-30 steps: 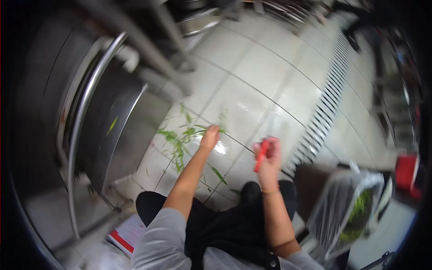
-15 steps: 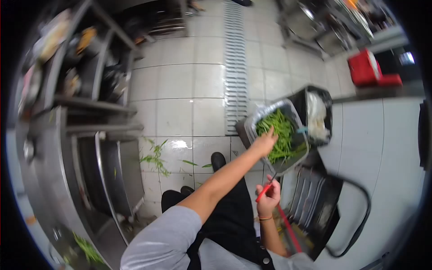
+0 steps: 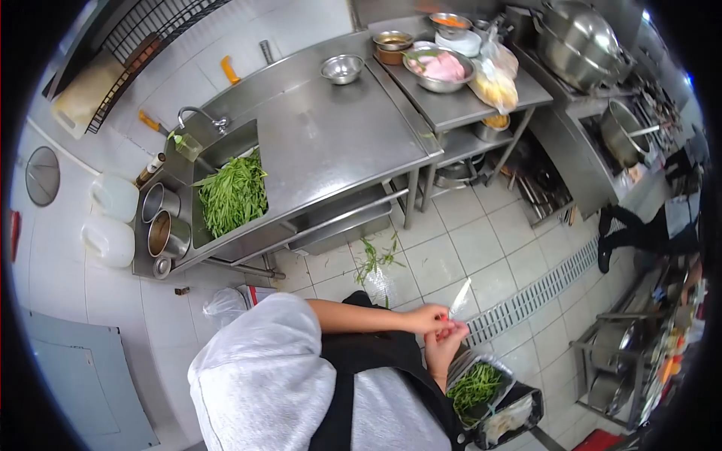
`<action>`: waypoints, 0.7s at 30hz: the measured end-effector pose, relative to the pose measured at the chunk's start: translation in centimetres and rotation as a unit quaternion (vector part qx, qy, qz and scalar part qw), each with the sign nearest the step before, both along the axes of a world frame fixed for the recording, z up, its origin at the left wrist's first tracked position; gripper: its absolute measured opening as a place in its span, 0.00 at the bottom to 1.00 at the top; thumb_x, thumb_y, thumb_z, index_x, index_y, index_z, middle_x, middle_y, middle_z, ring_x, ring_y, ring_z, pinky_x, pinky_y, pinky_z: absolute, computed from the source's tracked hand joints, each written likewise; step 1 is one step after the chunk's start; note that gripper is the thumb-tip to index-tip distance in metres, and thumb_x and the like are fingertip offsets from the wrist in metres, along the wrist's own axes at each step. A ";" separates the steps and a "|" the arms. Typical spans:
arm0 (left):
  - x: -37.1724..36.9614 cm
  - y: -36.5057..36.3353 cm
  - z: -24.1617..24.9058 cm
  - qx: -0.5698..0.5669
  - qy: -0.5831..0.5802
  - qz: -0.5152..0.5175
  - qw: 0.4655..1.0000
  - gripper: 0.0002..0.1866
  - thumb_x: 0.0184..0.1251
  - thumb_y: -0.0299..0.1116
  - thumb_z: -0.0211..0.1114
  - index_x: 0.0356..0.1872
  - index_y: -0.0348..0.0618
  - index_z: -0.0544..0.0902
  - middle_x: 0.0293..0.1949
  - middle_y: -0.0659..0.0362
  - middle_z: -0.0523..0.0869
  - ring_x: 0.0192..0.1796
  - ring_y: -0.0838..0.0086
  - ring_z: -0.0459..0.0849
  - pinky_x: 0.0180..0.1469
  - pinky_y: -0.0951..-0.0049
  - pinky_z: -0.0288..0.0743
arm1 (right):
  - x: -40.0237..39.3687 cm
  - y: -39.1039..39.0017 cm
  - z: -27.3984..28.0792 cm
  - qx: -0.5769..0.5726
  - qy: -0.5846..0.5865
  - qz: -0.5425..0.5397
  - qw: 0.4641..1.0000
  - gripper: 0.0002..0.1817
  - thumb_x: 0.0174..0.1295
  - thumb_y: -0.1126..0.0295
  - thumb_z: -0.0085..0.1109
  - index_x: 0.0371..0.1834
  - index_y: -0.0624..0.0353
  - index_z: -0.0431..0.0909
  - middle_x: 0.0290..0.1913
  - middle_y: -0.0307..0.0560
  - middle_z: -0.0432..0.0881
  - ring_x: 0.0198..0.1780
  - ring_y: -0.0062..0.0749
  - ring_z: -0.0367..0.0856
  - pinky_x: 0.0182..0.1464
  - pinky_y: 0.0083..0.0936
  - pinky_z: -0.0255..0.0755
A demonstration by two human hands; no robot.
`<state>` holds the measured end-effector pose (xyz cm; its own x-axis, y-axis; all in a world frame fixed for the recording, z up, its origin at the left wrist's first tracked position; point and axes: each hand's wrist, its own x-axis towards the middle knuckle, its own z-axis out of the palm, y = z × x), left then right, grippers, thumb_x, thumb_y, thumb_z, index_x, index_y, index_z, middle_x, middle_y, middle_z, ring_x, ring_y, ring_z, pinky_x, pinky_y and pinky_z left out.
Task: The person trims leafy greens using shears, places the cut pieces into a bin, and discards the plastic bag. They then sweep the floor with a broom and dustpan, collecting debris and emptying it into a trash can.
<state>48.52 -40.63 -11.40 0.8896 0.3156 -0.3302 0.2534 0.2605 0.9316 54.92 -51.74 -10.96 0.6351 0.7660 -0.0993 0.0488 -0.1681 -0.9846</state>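
A knife (image 3: 460, 298) with a pale blade and a red handle points up and away, above the tiled floor. My left hand (image 3: 427, 318) and my right hand (image 3: 446, 347) meet at its handle, both with fingers closed; most of the handle is hidden by them. Just below my right hand stands a lined plastic bin (image 3: 508, 371) holding cut leafy greens (image 3: 477, 387). More long leafy greens (image 3: 232, 194) fill the sink (image 3: 197, 225) to the left, away from both hands.
A steel counter (image 3: 331, 135) runs beside the sink, with a small steel bowl (image 3: 343, 68) on it. Loose leaves (image 3: 376, 259) lie on the floor near a drain grate (image 3: 526, 297). A black-lined bin (image 3: 535, 406) adjoins the greens bin. Another person (image 3: 654, 229) stands at the right.
My view has swung left, toward the sink and counter. My left hand has left the greens in the bin and come together with my right hand at the red-handled knife.
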 end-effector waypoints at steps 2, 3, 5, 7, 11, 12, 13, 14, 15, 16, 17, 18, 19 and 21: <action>-2.2 4.5 3.7 0.011 0.046 0.088 0.995 0.13 0.63 0.39 0.61 0.26 0.39 0.76 0.24 0.62 0.80 0.28 0.84 0.76 0.28 0.79 0.72 | -0.7 5.5 3.2 0.015 -0.069 0.019 0.997 0.21 0.51 0.79 0.60 0.43 0.60 0.57 0.34 0.40 0.65 0.29 0.18 0.65 0.30 0.14 0.62; -3.0 6.7 4.1 0.017 0.040 0.082 0.996 0.13 0.63 0.39 0.61 0.26 0.39 0.76 0.24 0.62 0.80 0.28 0.84 0.76 0.28 0.79 0.72 | -1.2 7.7 4.3 0.038 -0.062 0.033 0.997 0.21 0.51 0.79 0.61 0.42 0.61 0.58 0.32 0.38 0.65 0.29 0.16 0.64 0.30 0.13 0.62; -4.2 10.1 4.2 0.091 0.030 0.177 0.980 0.11 0.62 0.37 0.62 0.28 0.38 0.80 0.24 0.64 0.79 0.28 0.85 0.75 0.30 0.80 0.72 | -2.2 11.3 5.1 0.051 -0.052 0.020 0.997 0.20 0.50 0.79 0.62 0.40 0.61 0.59 0.30 0.36 0.65 0.29 0.14 0.63 0.29 0.12 0.62; -4.2 13.2 4.6 0.084 -0.038 0.205 0.974 0.10 0.61 0.34 0.62 0.34 0.37 0.82 0.27 0.64 0.81 0.30 0.86 0.75 0.34 0.81 0.71 | -1.9 14.0 4.3 0.081 0.004 0.017 0.997 0.19 0.51 0.79 0.62 0.38 0.59 0.59 0.28 0.34 0.64 0.28 0.13 0.62 0.27 0.10 0.59; -0.9 17.6 7.2 -0.006 -0.073 0.132 0.989 0.11 0.62 0.32 0.62 0.43 0.37 0.81 0.32 0.62 0.83 0.34 0.85 0.77 0.37 0.81 0.72 | 0.6 17.6 7.0 0.153 0.090 -0.049 0.983 0.17 0.53 0.80 0.61 0.38 0.58 0.60 0.26 0.31 0.63 0.26 0.11 0.59 0.25 0.09 0.56; 0.8 18.1 7.6 -0.025 -0.075 0.104 0.991 0.11 0.62 0.31 0.62 0.43 0.37 0.81 0.34 0.60 0.84 0.35 0.84 0.77 0.38 0.81 0.72 | 1.9 17.8 7.6 0.163 0.132 -0.059 0.976 0.16 0.54 0.80 0.60 0.38 0.58 0.61 0.26 0.31 0.63 0.25 0.10 0.58 0.25 0.08 0.54; 3.0 18.0 7.8 -0.021 -0.091 0.084 0.992 0.12 0.63 0.33 0.60 0.45 0.39 0.80 0.31 0.63 0.82 0.32 0.84 0.77 0.36 0.82 0.72 | 3.7 17.6 8.1 0.176 0.173 -0.068 0.967 0.14 0.55 0.80 0.58 0.38 0.58 0.62 0.26 0.30 0.64 0.25 0.09 0.57 0.24 0.08 0.53; 5.3 18.0 8.1 -0.024 -0.099 0.059 0.993 0.12 0.63 0.33 0.60 0.45 0.39 0.80 0.31 0.63 0.82 0.32 0.84 0.77 0.36 0.82 0.72 | 5.6 17.1 8.5 0.181 0.160 -0.091 0.966 0.14 0.55 0.80 0.58 0.38 0.58 0.62 0.26 0.30 0.64 0.25 0.09 0.57 0.24 0.08 0.53; 7.6 17.9 9.1 -0.025 -0.076 0.014 0.997 0.12 0.64 0.34 0.59 0.44 0.39 0.80 0.28 0.65 0.80 0.31 0.85 0.76 0.35 0.82 0.71 | 7.8 16.3 8.7 0.177 0.159 -0.117 0.964 0.13 0.56 0.80 0.57 0.38 0.58 0.62 0.25 0.30 0.64 0.25 0.08 0.58 0.24 0.08 0.53; 10.1 17.5 9.6 -0.024 -0.054 -0.031 0.998 0.12 0.65 0.35 0.58 0.43 0.39 0.80 0.26 0.67 0.78 0.29 0.86 0.74 0.33 0.83 0.70 | 10.1 15.4 8.8 0.173 0.157 -0.142 0.962 0.13 0.57 0.80 0.57 0.39 0.58 0.63 0.25 0.29 0.65 0.25 0.07 0.58 0.24 0.07 0.52; 12.8 16.9 9.5 -0.034 -0.053 -0.049 0.997 0.12 0.67 0.38 0.56 0.39 0.40 0.80 0.23 0.70 0.74 0.26 0.87 0.70 0.31 0.85 0.67 | 12.8 14.1 8.7 0.174 0.153 -0.176 0.957 0.11 0.58 0.80 0.55 0.39 0.58 0.64 0.23 0.29 0.65 0.22 0.07 0.59 0.23 0.08 0.52; 15.8 16.5 9.2 -0.035 -0.060 -0.074 0.995 0.12 0.67 0.38 0.56 0.39 0.40 0.80 0.23 0.70 0.74 0.26 0.87 0.70 0.31 0.85 0.67 | 15.7 12.6 8.7 0.178 0.141 -0.198 0.954 0.11 0.58 0.80 0.55 0.39 0.58 0.64 0.23 0.29 0.65 0.22 0.07 0.59 0.23 0.08 0.52; 18.7 16.0 8.7 -0.017 -0.081 -0.130 0.988 0.11 0.67 0.38 0.56 0.36 0.41 0.80 0.23 0.70 0.74 0.26 0.87 0.70 0.31 0.84 0.67 | 18.5 10.9 8.7 0.163 0.117 -0.200 0.959 0.10 0.59 0.79 0.55 0.39 0.59 0.65 0.22 0.29 0.66 0.21 0.08 0.58 0.22 0.08 0.52; 24.4 13.3 8.5 0.011 -0.109 -0.194 0.975 0.12 0.68 0.39 0.54 0.32 0.42 0.78 0.22 0.70 0.72 0.25 0.88 0.68 0.32 0.82 0.67 | 23.5 7.2 9.2 0.130 0.083 -0.192 0.969 0.07 0.61 0.75 0.53 0.38 0.59 0.66 0.19 0.31 0.68 0.18 0.10 0.61 0.19 0.10 0.53</action>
